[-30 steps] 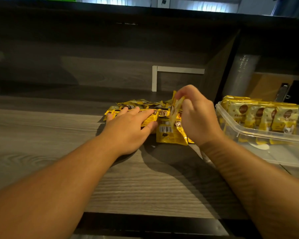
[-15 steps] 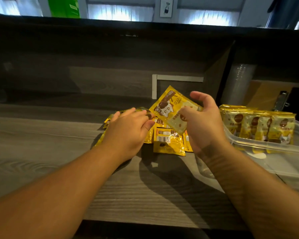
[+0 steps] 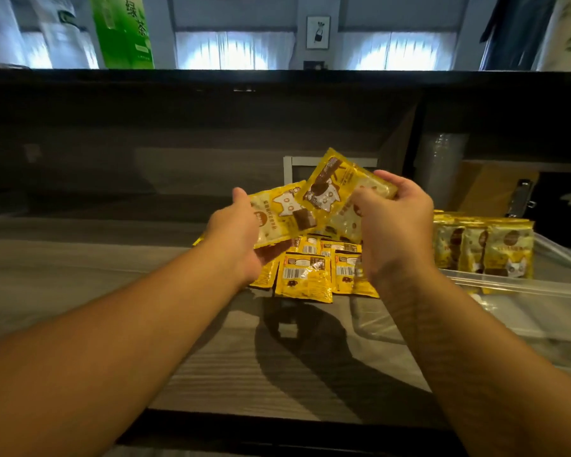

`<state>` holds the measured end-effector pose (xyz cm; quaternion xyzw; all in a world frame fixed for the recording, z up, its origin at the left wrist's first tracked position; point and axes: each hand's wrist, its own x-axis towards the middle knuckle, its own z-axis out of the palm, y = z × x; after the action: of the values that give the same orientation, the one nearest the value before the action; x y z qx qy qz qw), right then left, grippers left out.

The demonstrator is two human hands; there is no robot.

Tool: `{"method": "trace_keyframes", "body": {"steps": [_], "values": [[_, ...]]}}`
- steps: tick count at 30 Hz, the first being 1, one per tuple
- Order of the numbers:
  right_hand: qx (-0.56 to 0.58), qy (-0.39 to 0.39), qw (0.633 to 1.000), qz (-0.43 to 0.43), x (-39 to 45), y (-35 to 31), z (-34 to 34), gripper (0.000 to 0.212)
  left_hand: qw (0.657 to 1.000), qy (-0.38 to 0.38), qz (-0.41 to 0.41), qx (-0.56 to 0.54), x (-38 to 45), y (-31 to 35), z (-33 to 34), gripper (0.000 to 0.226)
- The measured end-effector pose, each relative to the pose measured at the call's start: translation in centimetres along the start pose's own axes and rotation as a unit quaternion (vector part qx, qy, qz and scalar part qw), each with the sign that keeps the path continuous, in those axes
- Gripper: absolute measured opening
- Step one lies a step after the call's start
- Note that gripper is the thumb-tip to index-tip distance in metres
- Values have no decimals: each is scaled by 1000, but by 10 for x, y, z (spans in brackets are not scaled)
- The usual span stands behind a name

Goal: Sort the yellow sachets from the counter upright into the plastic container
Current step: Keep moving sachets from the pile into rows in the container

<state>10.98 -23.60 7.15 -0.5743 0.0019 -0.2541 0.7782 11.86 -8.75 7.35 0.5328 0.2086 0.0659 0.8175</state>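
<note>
Pick-up step under way: left hand (image 3: 236, 239) pinches one flat yellow foil sachet (image 3: 279, 219) above the grey wood-grain table (image 3: 80, 291), over the loose yellow pile (image 3: 314, 272). Right hand (image 3: 393, 232) grips a second, tilted sachet (image 3: 337, 189). Next, I'd say: swing right and stand both in the clear plastic container (image 3: 524, 285) at the right edge, beside its upright row (image 3: 482, 249).

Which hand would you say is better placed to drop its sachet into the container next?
The right hand, probably. It grips a sachet lifted off the counter, and the plastic container with upright sachets lies directly to its right. The left hand holds its own sachet farther away.
</note>
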Motion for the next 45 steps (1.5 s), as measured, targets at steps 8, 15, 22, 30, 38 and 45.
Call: {"method": "trace_keyframes", "body": {"steps": [8, 15, 22, 30, 38, 45], "values": [[-39, 15, 993, -112, 32, -54, -63, 18, 983, -163, 35, 72, -34, -3, 52, 34], [-241, 19, 950, -196, 62, -76, -134, 25, 911, -253, 209, 248, -47, -14, 101, 34], [-412, 4, 895, -170, 82, -85, -173, 41, 850, -253, 286, 362, -54, -34, 134, 35], [-639, -178, 737, -133, 80, -86, -184, 39, 748, -247, 394, 474, -51, -48, 156, 28], [-609, -181, 759, -139, 78, -83, -183, 26, 632, -239, 463, 574, -46, -59, 167, 31], [-610, -219, 739, -183, 78, -72, -171, 27, 556, -201, 492, 639, -31, -53, 153, 34]]}}
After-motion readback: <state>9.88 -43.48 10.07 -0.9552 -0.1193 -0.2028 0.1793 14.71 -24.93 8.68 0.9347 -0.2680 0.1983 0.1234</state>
